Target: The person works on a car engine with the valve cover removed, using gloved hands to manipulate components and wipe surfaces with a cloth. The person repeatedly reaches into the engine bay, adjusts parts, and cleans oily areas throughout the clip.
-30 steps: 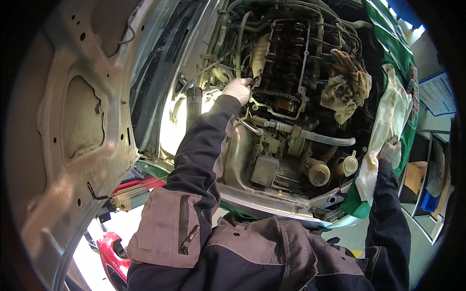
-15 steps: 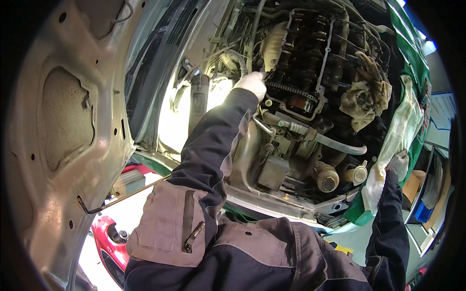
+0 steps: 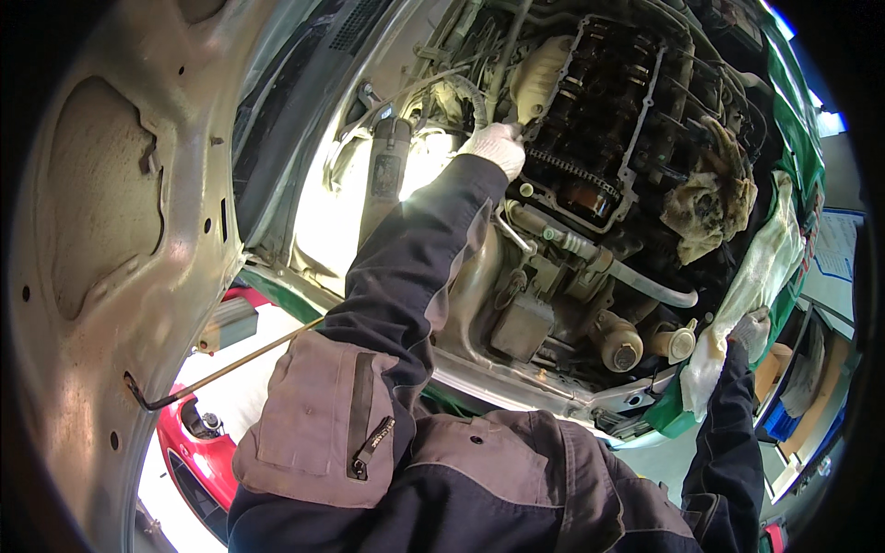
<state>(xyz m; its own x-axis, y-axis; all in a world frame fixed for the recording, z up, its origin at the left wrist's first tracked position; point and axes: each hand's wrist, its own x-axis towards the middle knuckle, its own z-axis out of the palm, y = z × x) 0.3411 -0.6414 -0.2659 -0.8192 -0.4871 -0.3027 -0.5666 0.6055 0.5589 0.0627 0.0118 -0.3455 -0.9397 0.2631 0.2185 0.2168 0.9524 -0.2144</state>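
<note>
My left hand (image 3: 498, 147), in a whitish glove, reaches to the side edge of an opened car engine (image 3: 590, 120), beside a tan metal heat shield (image 3: 539, 78). Its fingers are curled closed; what they hold, if anything, is hidden. Inside the engine, a timing chain (image 3: 572, 169) and dark oily camshaft parts lie exposed within the gasket rim. My right hand (image 3: 751, 332), in a grey glove, rests on the fender edge against a long white cloth (image 3: 751, 267). Its fingers seem stretched out, though small in view.
A raised hood (image 3: 101, 203) fills the left side, held by a prop rod (image 3: 235, 364). Bright light shines beside a dark handheld lamp (image 3: 387, 166). A dirty rag (image 3: 710, 207) lies right of the engine. A green cover (image 3: 802, 138) drapes the fender. Hoses and reservoir caps (image 3: 622, 355) sit nearer me.
The view has shifted slightly, so the engine appears a little farther right and tilted. My left hand stays at the engine edge and my right hand stays by the cloth.
</note>
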